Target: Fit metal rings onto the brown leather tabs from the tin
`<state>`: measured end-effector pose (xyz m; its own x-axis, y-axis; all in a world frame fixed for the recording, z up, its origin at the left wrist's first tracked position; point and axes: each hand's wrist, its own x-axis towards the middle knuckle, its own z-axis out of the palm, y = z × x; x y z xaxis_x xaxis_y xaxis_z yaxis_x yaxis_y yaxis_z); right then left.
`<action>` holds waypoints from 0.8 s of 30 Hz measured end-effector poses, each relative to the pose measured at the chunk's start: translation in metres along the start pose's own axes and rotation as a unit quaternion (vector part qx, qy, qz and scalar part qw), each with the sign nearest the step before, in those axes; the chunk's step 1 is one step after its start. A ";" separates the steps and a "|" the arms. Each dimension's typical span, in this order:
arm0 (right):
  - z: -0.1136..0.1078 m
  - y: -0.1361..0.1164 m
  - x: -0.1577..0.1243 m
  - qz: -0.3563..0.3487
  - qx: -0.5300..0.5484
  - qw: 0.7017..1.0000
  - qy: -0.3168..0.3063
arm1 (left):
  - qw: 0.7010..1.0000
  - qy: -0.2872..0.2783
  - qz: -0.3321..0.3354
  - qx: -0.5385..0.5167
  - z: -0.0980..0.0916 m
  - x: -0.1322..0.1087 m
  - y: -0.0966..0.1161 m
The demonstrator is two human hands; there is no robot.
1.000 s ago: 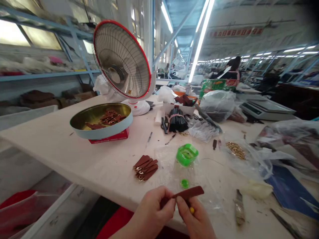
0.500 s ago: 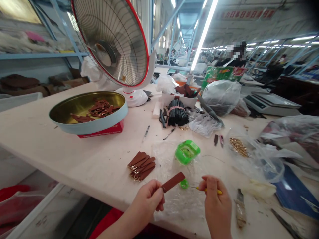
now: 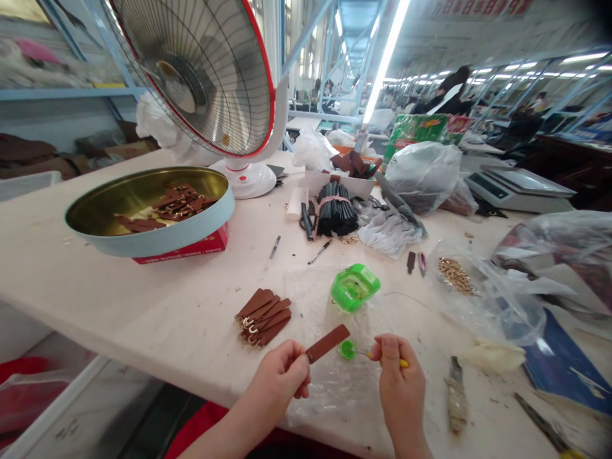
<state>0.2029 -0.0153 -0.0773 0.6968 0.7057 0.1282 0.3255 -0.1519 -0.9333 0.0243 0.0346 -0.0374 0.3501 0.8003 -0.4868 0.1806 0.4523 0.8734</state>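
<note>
Pinched in my left hand (image 3: 285, 371) is a brown leather strip (image 3: 329, 342), its free end pointing up and right. My right hand (image 3: 400, 379) is closed around a yellow-handled awl (image 3: 404, 363). The awl's thin metal shaft points left, and its tip is at the small round green cap (image 3: 347, 349), just right of the strip; whether it touches the inside cannot be told. Behind the cap stands a bright green open container (image 3: 355, 287). To the left of my left hand lies a fanned pile of brown leather strips (image 3: 264, 317) with gold hooks.
A gold tin (image 3: 149, 217) of brown pieces rests on a red box beside a round fan (image 3: 201, 76). Bundled black strips (image 3: 336, 213) lie at the back. Rightward are a bag of gold hooks (image 3: 455, 275), a wrapped blade (image 3: 456, 395), scissors (image 3: 540, 421) and a scale (image 3: 519, 188).
The awl has moved left, bringing its tip from beside the green cap to the cap. My left hand still holds the strip. The whole view has shifted slightly.
</note>
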 end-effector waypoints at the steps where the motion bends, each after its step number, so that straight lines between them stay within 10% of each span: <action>1: -0.003 -0.003 -0.002 0.005 0.013 1.000 0.008 | 1.000 -0.001 -0.005 -0.003 0.001 -0.002 0.000; 11: -0.038 -0.074 -0.037 -0.035 0.266 0.963 0.033 | 0.995 -0.083 -0.008 -0.055 0.010 -0.037 0.006; 24: -0.052 -0.078 -0.052 -0.077 0.298 0.951 0.039 | 0.996 -0.016 0.077 -0.032 0.011 -0.059 0.005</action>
<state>0.1743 -0.0758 0.0063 0.7235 0.6304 0.2812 0.0243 0.3839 -0.9231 0.0147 -0.0146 -0.0043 0.3990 0.8490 -0.3463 0.0650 0.3506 0.9343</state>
